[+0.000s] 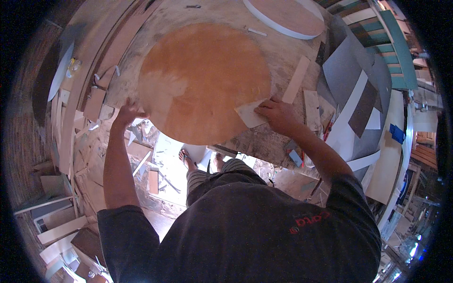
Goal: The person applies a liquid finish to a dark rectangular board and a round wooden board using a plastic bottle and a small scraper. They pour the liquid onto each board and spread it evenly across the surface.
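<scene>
While the round board [205,82] lies flat on the worn workbench [283,52], both hands are at its near edge. The board is a large disc, coated orange-brown over most of its face, with a paler patch toward its left side. The left hand [127,113] grips the disc's left rim, fingers curled over the edge. The right hand [278,115] presses a small pale card [250,114], seemingly a scraper or spreader, flat against the disc's lower right edge, fingers closed on top of it.

Just beside the right hand, a narrow wooden strip [297,79] lies slanted on the bench, touching or nearly touching the disc's right side. A second round board [288,16], pale with a white rim, sits at the far end of the bench, well apart from the first. Grey sheets [349,70] lean to the right of the bench. Offcuts [155,181] and scraps litter the floor below, where a sandalled foot [188,159] shows under the bench edge. More board scraps [61,226] pile up at the far left.
</scene>
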Available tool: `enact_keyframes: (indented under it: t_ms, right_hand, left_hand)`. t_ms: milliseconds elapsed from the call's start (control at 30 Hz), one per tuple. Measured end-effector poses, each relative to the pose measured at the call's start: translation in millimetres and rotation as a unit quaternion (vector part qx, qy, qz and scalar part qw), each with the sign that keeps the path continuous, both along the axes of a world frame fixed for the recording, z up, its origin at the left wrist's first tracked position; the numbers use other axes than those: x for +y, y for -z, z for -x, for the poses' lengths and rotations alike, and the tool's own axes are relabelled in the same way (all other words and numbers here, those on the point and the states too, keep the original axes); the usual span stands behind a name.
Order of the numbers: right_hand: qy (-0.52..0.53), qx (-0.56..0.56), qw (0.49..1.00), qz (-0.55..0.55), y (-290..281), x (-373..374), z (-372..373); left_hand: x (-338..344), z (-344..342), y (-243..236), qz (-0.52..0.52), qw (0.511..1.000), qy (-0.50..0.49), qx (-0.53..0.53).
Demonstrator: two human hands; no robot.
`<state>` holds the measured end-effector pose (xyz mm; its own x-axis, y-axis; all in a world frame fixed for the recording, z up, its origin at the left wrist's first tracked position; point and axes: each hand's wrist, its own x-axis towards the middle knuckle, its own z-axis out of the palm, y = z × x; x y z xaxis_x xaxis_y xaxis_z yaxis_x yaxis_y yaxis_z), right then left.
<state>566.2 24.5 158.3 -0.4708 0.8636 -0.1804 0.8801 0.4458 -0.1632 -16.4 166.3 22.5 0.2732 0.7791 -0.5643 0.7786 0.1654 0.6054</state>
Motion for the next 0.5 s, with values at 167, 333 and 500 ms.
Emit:
enact_keyframes:
  t_ms: [167,333,500]
  right_hand:
    - [0.148,-0.031,0.988,-0.019,-14,52,-7]
    - [0.136,-0.056,0.988,0.04,3,53,12]
    - [-0.066,-0.047,0.997,0.016,0,-1,16]
  left_hand:
    - [2,16,19,0.024,1.0,-0.013,-0.005]
    - [-4,-9,-11,0.024,0.998,-0.054,0.037]
    - [-5,12,19,0.053,0.982,-0.16,-0.088]
